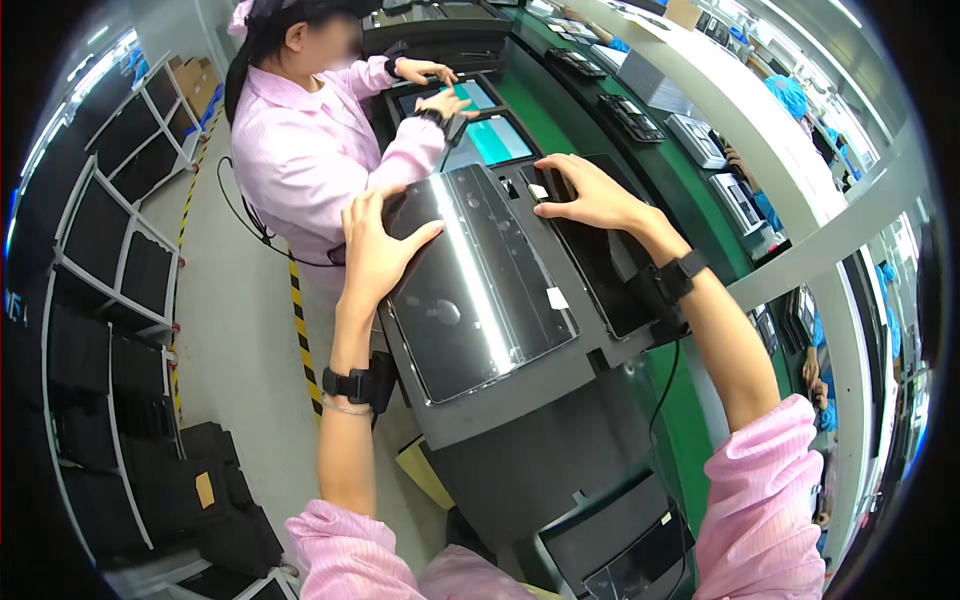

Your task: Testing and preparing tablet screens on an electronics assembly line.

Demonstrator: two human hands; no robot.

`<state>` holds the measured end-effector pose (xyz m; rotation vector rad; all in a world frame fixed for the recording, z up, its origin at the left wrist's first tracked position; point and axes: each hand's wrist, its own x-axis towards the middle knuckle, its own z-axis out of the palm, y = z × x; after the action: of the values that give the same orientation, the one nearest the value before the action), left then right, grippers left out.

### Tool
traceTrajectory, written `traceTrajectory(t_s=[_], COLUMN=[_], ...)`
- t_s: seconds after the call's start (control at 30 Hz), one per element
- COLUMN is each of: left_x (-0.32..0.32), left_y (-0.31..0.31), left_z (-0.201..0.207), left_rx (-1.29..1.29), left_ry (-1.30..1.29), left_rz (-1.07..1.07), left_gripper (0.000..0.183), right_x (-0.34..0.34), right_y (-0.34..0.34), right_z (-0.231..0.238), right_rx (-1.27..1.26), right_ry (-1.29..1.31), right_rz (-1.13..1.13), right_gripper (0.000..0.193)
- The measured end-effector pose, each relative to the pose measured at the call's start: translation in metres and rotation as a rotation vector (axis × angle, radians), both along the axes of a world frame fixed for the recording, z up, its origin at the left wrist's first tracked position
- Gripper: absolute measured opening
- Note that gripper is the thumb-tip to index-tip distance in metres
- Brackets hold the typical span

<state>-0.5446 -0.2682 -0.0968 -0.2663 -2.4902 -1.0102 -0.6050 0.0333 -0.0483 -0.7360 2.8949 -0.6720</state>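
Observation:
A glossy black display panel (480, 290) lies tilted on a dark grey tray-like fixture (520, 400), with a bright light streak reflected down it. At its far left edge is my left hand (380, 245), thumb spread out over the glossy face and fingers along the edge. My right hand (595, 195) is open over the far end of a second black panel (610, 270), to the right. Its thumb and index finger stand apart around a small white tab (538, 192). Whether the right fingertips touch that panel I cannot tell. Black bands circle both wrists.
A co-worker in pink (310, 150) reaches over lit screens (497, 140) at the far side. A green conveyor (690, 225) with devices runs along the right. Racks of dark panels (110, 270) stand left. Near me is another dark fixture (620, 540); a black cable (660, 400) hangs beside it.

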Motion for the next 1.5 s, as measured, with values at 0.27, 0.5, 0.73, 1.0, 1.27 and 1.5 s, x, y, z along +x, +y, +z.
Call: traceTrajectory(t_s=[0.27, 0.5, 0.73, 1.0, 1.27, 1.5], left_x=[0.029, 0.017, 0.017, 0.122, 0.256, 0.365], left_y=[-0.031, -0.036, -0.021, -0.009, 0.04, 0.124], left_z=[-0.024, -0.019, 0.026, 0.104, 0.105, 0.132], left_rx=[0.481, 0.784, 0.986, 1.024, 1.143, 0.967], left_ry=[-0.313, -0.411, -0.312, 0.095, 0.116, 0.073], left_rz=[0.155, -0.075, -0.23, -0.26, -0.168, -0.341], left_gripper=[0.083, 0.059, 0.052, 0.051, 0.046, 0.038], right_x=[0.014, -0.001, 0.079, 0.338, 0.486, 0.602], right_y=[0.048, 0.089, 0.03, -0.023, -0.006, 0.076], right_z=[0.009, 0.025, 0.128, 0.185, 0.2, 0.155], right_rx=[0.193, -0.042, -0.102, -0.155, 0.472, -0.709], right_ry=[-0.117, -0.168, 0.626, 0.947, 0.972, 0.747], right_rz=[-0.512, -0.806, -0.486, -0.469, -0.551, -0.972], right_gripper=[0.128, 0.116, 0.082, 0.066, 0.048, 0.071])
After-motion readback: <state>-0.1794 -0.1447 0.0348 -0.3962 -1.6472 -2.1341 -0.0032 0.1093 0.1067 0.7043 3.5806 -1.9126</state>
